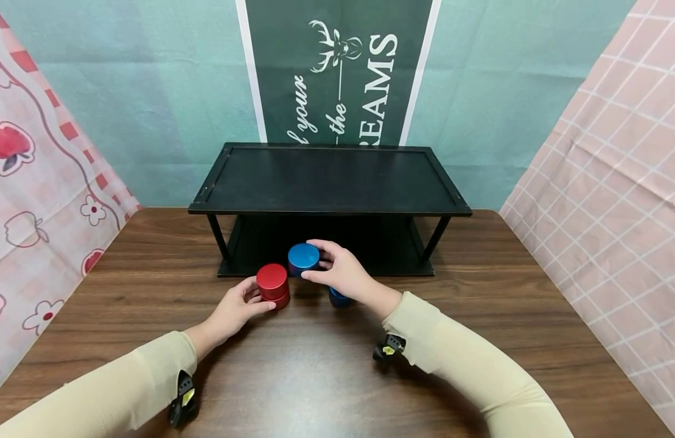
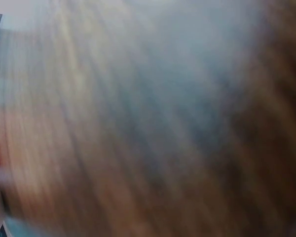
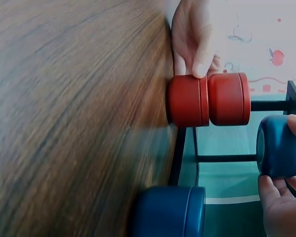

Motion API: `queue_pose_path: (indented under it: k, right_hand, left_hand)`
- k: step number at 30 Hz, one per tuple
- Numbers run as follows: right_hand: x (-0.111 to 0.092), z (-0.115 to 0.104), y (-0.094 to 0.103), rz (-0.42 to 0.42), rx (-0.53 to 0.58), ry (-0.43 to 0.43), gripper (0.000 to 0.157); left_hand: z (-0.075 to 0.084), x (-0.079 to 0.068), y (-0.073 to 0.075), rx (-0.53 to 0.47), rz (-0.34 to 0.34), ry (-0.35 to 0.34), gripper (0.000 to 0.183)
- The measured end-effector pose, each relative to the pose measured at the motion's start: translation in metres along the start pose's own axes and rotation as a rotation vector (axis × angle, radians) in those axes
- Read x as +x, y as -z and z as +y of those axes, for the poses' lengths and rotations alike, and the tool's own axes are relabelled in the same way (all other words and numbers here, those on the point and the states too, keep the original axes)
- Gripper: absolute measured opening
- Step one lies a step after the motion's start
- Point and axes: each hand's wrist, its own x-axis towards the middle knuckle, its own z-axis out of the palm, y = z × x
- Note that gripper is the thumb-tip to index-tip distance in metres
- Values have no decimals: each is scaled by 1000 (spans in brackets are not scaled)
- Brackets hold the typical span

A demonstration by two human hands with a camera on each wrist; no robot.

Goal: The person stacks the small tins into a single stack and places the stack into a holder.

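Two round red lidded tins stand stacked on the table, an upper red tin [image 1: 272, 278] over a lower red tin [image 3: 188, 101]. My left hand [image 1: 235, 311] grips the lower one from the left, its thumb near the seam between the two. My right hand [image 1: 345, 272] holds a blue tin [image 1: 304, 258] by its sides, raised above the table just right of the red stack. Below my right hand a second blue tin [image 3: 170, 212] stands on the table, partly hidden in the head view. The left wrist view is mostly blurred tabletop.
A black two-level shelf [image 1: 326, 179] stands at the back of the wooden table [image 1: 293, 377], its lower board just behind the tins. Hanging cloths surround the table: patterned at left, green behind, and pink checked [image 1: 616, 182] at right.
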Motion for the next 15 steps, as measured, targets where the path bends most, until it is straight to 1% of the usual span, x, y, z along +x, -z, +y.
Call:
queue_pose_path:
  k: [10, 15]
  right_hand:
    - [6, -4, -12, -31, 1, -2, 61]
    - [7, -6, -15, -29, 1, -1, 62]
  left_hand:
    - [0, 0, 0, 19, 1, 11, 61]
    - [0, 0, 1, 43, -4, -9, 60]
